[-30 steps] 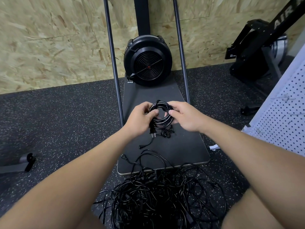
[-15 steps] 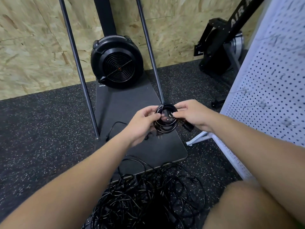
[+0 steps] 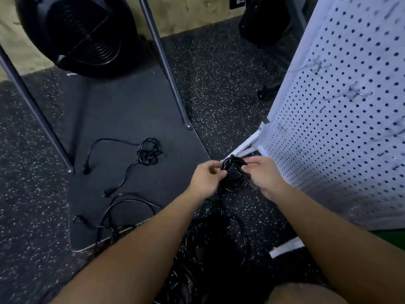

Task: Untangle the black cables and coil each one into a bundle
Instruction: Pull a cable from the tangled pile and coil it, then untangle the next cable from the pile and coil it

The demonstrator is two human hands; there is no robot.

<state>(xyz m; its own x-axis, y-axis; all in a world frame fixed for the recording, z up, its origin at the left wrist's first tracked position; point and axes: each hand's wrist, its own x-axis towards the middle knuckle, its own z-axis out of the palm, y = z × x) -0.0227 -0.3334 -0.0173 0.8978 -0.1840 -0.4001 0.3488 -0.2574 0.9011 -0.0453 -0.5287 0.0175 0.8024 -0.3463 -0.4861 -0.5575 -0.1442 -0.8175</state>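
Observation:
A coiled black cable bundle (image 3: 234,176) hangs between my two hands, low over the speckled floor beside the white pegboard's foot. My left hand (image 3: 206,175) pinches its left side and my right hand (image 3: 262,172) grips its right side. A loosely knotted black cable (image 3: 149,153) with its plugs trailing lies on the dark platform (image 3: 122,115). The tangled pile of black cables (image 3: 210,249) lies on the floor between my forearms, partly hidden by them.
A black fan housing (image 3: 81,36) stands at the platform's far end, with two slanted metal poles (image 3: 166,69) rising from the platform. A white pegboard panel (image 3: 341,110) on a white frame fills the right. Dark gym equipment (image 3: 265,20) sits at the back.
My hands carried the coiled bundle to the right and down, off the platform toward the pegboard's foot. The view swung right and tilted down.

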